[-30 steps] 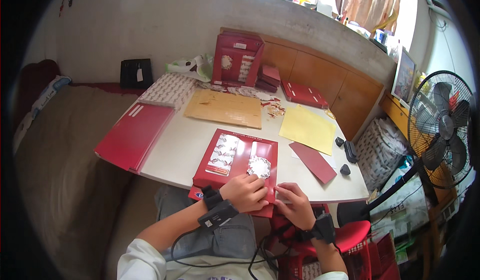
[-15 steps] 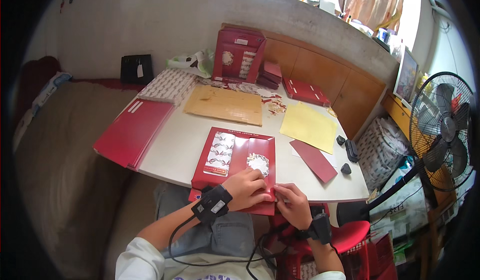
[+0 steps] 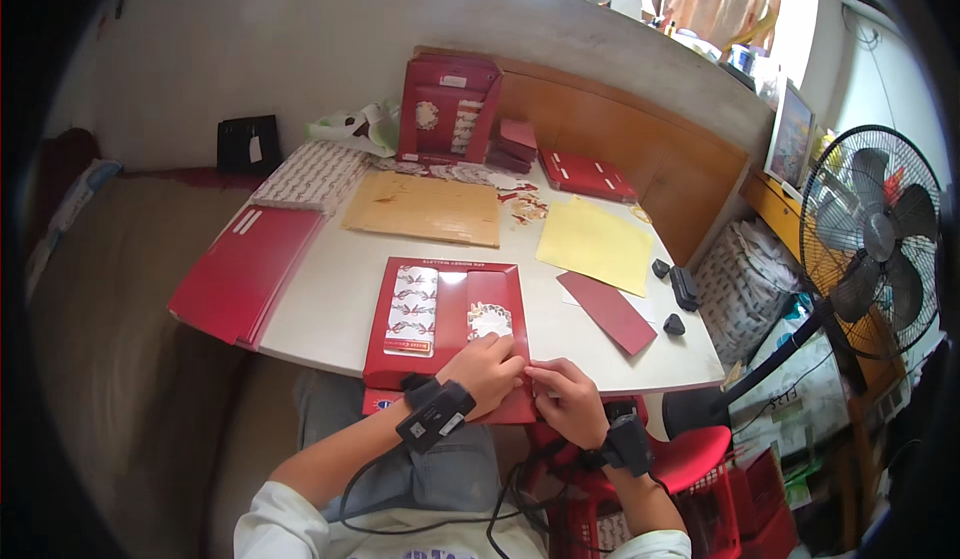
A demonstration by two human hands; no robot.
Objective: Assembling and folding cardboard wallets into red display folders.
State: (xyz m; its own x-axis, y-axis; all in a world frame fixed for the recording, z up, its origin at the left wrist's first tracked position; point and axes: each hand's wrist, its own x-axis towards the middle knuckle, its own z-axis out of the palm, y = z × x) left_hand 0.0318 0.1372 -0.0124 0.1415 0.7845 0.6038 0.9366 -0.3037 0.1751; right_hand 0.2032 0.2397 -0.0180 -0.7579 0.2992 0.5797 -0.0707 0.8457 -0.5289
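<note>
The left hand (image 3: 487,366) rests with curled fingers on the near right corner of the flat red cardboard tray (image 3: 446,321), gripping its front edge. The right hand (image 3: 563,397) meets it just beside that corner, fingers pinched together at the tray edge; what they pinch cannot be told. The tray lies at the near edge of the white table (image 3: 330,304), overhanging slightly toward the person. Inside it, a white patterned packet (image 3: 412,309) fills the left compartment and a small round white ornament (image 3: 488,320) sits in the right one. To the right lie a dark red card (image 3: 606,310) and a yellow sheet (image 3: 595,246).
</note>
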